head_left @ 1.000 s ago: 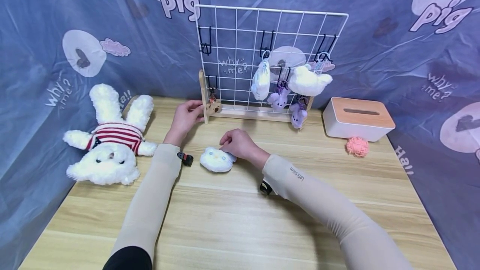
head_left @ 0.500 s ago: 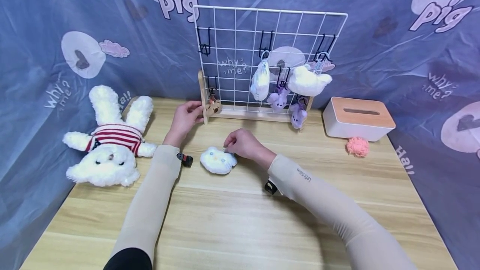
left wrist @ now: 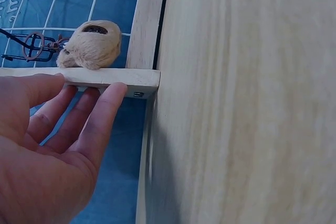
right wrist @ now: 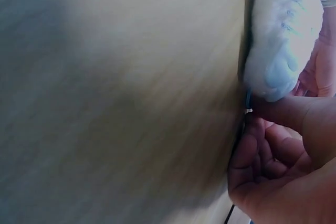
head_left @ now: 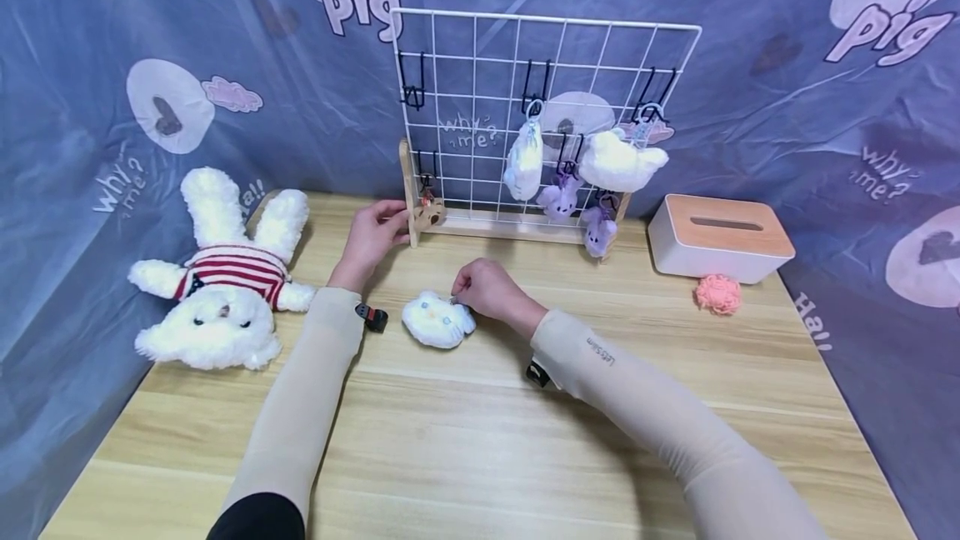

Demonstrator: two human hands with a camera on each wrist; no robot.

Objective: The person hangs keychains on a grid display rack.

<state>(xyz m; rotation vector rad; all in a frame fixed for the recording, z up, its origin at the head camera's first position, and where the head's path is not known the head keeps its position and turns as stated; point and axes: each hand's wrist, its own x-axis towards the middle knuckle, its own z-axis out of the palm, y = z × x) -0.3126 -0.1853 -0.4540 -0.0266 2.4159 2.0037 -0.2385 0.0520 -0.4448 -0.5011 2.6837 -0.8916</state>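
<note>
My right hand [head_left: 491, 290] pinches at the small loop on a white plush keychain [head_left: 437, 321] lying on the wooden table. The same plush [right wrist: 286, 35] shows its fluffy side above the thumb in the right wrist view, and the pinching fingertips hide most of the loop. My left hand [head_left: 371, 236] holds the left wooden post [head_left: 408, 190] of a white wire grid rack [head_left: 491, 136]. In the left wrist view its thumb and fingertips are at the post. A brown plush pendant [left wrist: 92, 45] hangs from a black hook just beside the post.
From black hooks on the rack hang a white plush [head_left: 622, 161], a narrower white plush [head_left: 525, 163] and two purple plushes [head_left: 559, 197]. A white stuffed bear [head_left: 217, 298] lies at left. A tissue box [head_left: 720, 237] and a pink ball [head_left: 718, 295] are at right.
My right hand has shifted slightly to the right, away from the plush body, with its fingertips now at the loop. The plush has turned slightly. My left hand stays at the post.
</note>
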